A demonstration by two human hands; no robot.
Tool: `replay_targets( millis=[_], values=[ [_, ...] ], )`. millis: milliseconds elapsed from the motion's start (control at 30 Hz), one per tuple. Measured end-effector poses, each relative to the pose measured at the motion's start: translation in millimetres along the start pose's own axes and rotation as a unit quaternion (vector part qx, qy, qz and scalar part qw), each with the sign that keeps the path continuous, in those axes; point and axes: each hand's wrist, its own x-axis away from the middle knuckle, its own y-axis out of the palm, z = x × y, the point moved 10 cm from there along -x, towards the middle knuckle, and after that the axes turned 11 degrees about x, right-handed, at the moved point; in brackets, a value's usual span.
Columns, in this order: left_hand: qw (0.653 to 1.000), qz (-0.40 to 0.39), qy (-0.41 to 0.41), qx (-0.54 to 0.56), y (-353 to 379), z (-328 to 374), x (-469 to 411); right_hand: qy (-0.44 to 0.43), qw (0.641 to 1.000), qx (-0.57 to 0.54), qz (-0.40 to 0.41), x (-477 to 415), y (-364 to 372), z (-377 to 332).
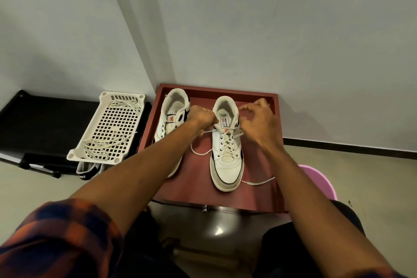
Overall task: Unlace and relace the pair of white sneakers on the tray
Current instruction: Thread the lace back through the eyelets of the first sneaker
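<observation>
Two white sneakers stand on a dark red tray, heels toward the wall. The right sneaker carries a white lace crossed through its eyelets. Its loose ends trail onto the tray at left and right. My left hand pinches the lace at the sneaker's upper left eyelets. My right hand is at the upper right eyelets with curled fingers on the lace there. The left sneaker has no lace in its visible eyelets, and my left forearm hides its toe.
A white perforated basket with loose white laces sits left of the tray on a black rack. Another shoe lies under the basket. A pink tub stands at the right. Two walls meet behind the tray.
</observation>
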Motion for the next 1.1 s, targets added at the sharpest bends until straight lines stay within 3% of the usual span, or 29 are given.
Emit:
replay_targets(
  millis=[133, 400, 633, 833, 933, 1100],
  values=[
    [1.0, -0.003, -0.002, 0.007, 0, -1, -3, -0.121, 0.987, 0.078, -0.075, 4, 25, -35],
    [1.0, -0.003, 0.009, 0.003, 0, -3, -4, -0.201, 0.953, 0.181, -0.139, 6, 48, -54],
    [1.0, -0.016, 0.007, -0.009, 2, -1, -3, -0.079, 0.987, -0.022, -0.14, 1, 39, 2],
    [1.0, -0.018, -0.003, 0.005, 0, 0, -4, 0.01, 0.995, -0.006, -0.1, 5, 18, 61],
    [1.0, -0.014, -0.001, 0.006, 0, -1, -2, -0.019, 0.994, 0.04, -0.096, 5, 15, 50],
    [1.0, -0.015, 0.003, 0.0, 0, 0, -2, -0.152, 0.981, 0.083, -0.091, 0, 21, -20]
  ],
)
